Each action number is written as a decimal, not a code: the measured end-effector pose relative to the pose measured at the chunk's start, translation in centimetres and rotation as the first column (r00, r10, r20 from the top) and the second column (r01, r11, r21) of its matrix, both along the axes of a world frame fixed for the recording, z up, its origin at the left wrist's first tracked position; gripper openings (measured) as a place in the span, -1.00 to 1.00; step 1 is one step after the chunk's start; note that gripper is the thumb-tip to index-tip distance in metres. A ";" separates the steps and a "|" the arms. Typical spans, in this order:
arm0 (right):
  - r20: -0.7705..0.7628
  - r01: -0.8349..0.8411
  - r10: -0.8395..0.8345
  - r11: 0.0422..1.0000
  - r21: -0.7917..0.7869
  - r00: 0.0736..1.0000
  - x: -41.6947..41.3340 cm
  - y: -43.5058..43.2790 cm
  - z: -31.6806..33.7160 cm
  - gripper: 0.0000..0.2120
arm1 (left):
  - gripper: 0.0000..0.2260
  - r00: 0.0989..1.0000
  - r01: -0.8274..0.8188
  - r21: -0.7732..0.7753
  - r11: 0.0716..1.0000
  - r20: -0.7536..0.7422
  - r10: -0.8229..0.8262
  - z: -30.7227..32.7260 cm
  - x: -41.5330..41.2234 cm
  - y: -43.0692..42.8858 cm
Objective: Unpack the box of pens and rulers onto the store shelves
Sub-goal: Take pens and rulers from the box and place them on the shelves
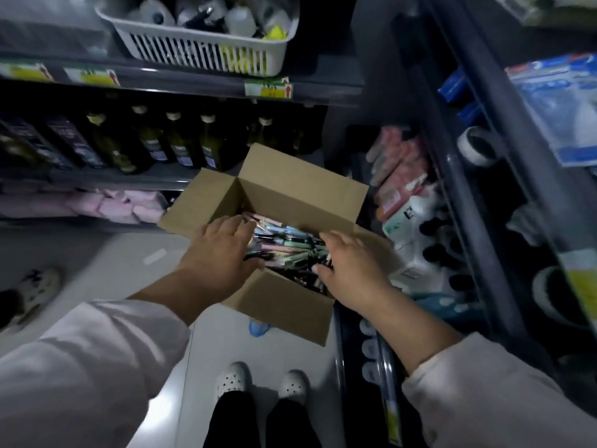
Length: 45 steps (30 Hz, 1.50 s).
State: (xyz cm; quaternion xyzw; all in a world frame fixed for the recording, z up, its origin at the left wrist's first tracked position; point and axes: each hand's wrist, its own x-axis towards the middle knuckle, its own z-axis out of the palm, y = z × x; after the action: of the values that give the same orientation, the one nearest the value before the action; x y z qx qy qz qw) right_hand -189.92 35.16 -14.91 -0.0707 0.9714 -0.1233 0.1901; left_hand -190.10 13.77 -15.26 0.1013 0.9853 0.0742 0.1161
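Observation:
An open cardboard box (300,192) stands on the floor in the aisle, its flaps folded out. Inside lies a heap of pens (287,245) in pastel pink, green and blue with dark ones beneath. My left hand (223,250) reaches in from the left, fingers spread over the pens, thumb under the bundle at the box's near wall. My right hand (349,263) comes in from the right, fingers curled down into the pile, thumb at the dark pens. Whether either hand has pens gripped is hidden by the fingers. No rulers show.
Dark bottles (181,140) fill the left shelf, with a white basket (206,50) of small items above. The right shelf (478,221) holds tape rolls, packets and white bottles. My white shoes (258,381) stand below the box; another person's shoe (35,289) is at far left.

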 end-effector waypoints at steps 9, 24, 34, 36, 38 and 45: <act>0.123 -0.067 0.064 0.998 0.021 0.990 -7.8 -4.8 -13.1 -0.34 | -0.35 0.994 0.055 -0.074 0.996 0.095 -0.048 -11.2 -7.3 -3.1; 0.220 -0.330 0.301 0.938 0.109 0.928 -14.2 -12.1 -25.6 -0.18 | -0.20 0.996 -0.082 0.144 0.986 0.047 0.076 -19.4 -9.6 -8.7; 0.142 -0.371 0.355 0.923 0.102 0.924 -14.1 -13.8 -27.5 -0.60 | -0.21 0.996 -0.077 0.167 0.983 0.061 0.068 -19.5 -9.7 -8.5; 0.117 -0.396 0.384 0.913 0.101 0.916 -14.0 -13.4 -27.3 -0.62 | -0.22 0.996 -0.078 0.169 0.983 0.058 0.069 -19.4 -9.7 -8.3; 0.080 -0.417 0.410 0.898 0.137 0.909 -14.3 -12.6 -26.8 -0.63 | -0.22 0.996 -0.075 0.163 0.984 0.053 0.067 -19.3 -9.7 -8.4; 0.065 -0.306 0.304 0.952 0.030 0.951 -16.2 -9.4 -23.7 -0.62 | -0.20 0.991 -0.093 0.126 0.988 0.112 0.079 -18.5 -9.9 -7.9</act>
State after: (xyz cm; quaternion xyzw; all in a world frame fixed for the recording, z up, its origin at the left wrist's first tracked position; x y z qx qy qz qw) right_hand -206.13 25.74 -38.61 -0.2124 0.9450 -0.0753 0.2370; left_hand -199.96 5.89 -33.71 0.0620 0.9741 0.1489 0.1583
